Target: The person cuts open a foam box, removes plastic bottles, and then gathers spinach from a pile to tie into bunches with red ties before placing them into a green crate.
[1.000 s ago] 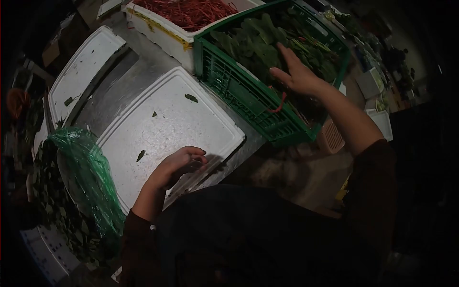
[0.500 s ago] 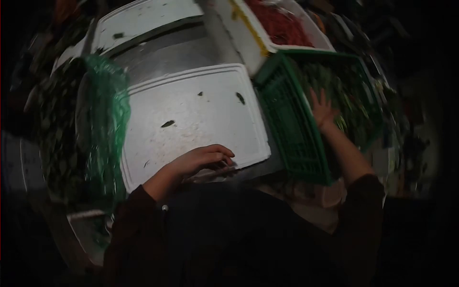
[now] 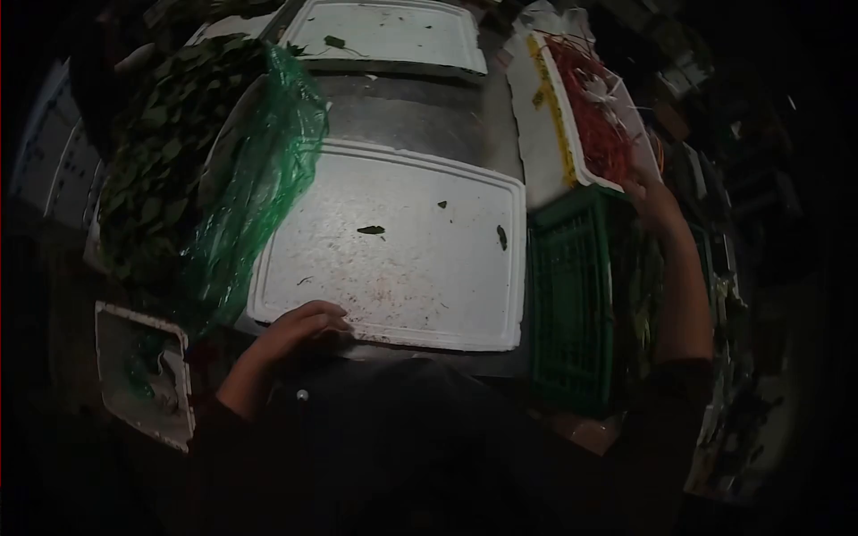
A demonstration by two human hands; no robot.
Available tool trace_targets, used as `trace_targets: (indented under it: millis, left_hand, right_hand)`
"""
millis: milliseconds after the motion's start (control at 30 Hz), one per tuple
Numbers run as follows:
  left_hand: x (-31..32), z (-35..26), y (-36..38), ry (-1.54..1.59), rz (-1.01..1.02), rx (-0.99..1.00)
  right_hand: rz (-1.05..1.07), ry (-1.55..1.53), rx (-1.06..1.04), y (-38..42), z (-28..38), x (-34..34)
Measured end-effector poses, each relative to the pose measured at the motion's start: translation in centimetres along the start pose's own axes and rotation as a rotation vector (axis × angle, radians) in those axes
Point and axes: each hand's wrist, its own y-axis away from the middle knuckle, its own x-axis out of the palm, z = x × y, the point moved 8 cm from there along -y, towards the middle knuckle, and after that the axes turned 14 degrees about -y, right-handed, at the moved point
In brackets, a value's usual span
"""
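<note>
My left hand (image 3: pixel 304 330) rests by the near left edge of a white foam lid (image 3: pixel 429 286), fingers loosely bent, holding nothing I can see. Small leaf scraps (image 3: pixel 371 230) and reddish-brown specks lie on the lid. My right hand (image 3: pixel 660 207) reaches over the green crate (image 3: pixel 572 304) to the near end of a white foam box (image 3: pixel 559 116). Its fingertips are at the tangle of thin red strips (image 3: pixel 594 116) in that box. Shadow hides whether they grip any. Greens in the crate are mostly dark and partly behind my right forearm.
Leafy greens (image 3: pixel 161 161) are heaped at the left beside a green plastic bag (image 3: pixel 277 179). A second white foam lid (image 3: pixel 384 36) lies at the back, beyond a grey metal surface (image 3: pixel 402 107). A small foam box (image 3: pixel 188 384) stands low at the left.
My right hand has moved from the greens in the green crate forward to the red strips. My left hand has shifted left along the lid's near edge. The view has turned.
</note>
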Motion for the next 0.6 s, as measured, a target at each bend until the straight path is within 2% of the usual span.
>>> trace_targets:
  millis: [33,100,200,233,267,300,367,400,467,567,600]
  left_hand:
    - [-0.2,-0.1,1.0,0.033,-0.042,0.004]
    - [-0.9,0.6,3.0,0.091,-0.12,0.029]
    - [-2.0,2.0,5.4,0.106,-0.216,0.093]
    - [-2.5,3.0,6.2,0.122,-0.275,0.085]
    - [-3.1,4.5,6.9,0.146,-0.34,0.072]
    - [-3.8,6.3,7.5,0.139,-0.37,0.068]
    - [-4.1,6.2,8.2,0.135,-0.417,0.07]
    - [-3.6,6.2,9.0,0.173,-0.522,-0.063]
    - [-4.0,8.1,9.5,0.211,-0.629,-0.194]
    - [-6.6,14.6,8.5,0.335,-0.598,-0.099]
    - [-7.5,16.6,8.0,0.345,-0.587,-0.134]
  right_hand:
    - [-0.009,-0.003,-0.068,-4.6,-2.5,1.1]
    - [-0.053,0.094,0.049,-5.9,1.0,2.0]
    - [-0.064,-0.255,0.114,-12.3,-2.8,6.3]
    - [-0.097,-0.225,0.16,-12.4,-2.3,6.8]
    - [0.002,-0.14,0.229,-13.5,-2.5,7.7]
    - [-0.007,-0.117,0.262,-14.5,-3.1,8.4]
    - [0.017,-0.24,0.389,-15.0,-3.5,9.4]
    - [0.013,-0.241,0.375,-15.9,-3.4,9.3]
    - [0.149,-0.357,0.385,-17.8,-4.4,10.7]
    - [0.2,-0.439,0.438,-19.8,-6.7,12.3]
    - [0.196,-0.441,0.446,-19.6,-6.8,12.1]
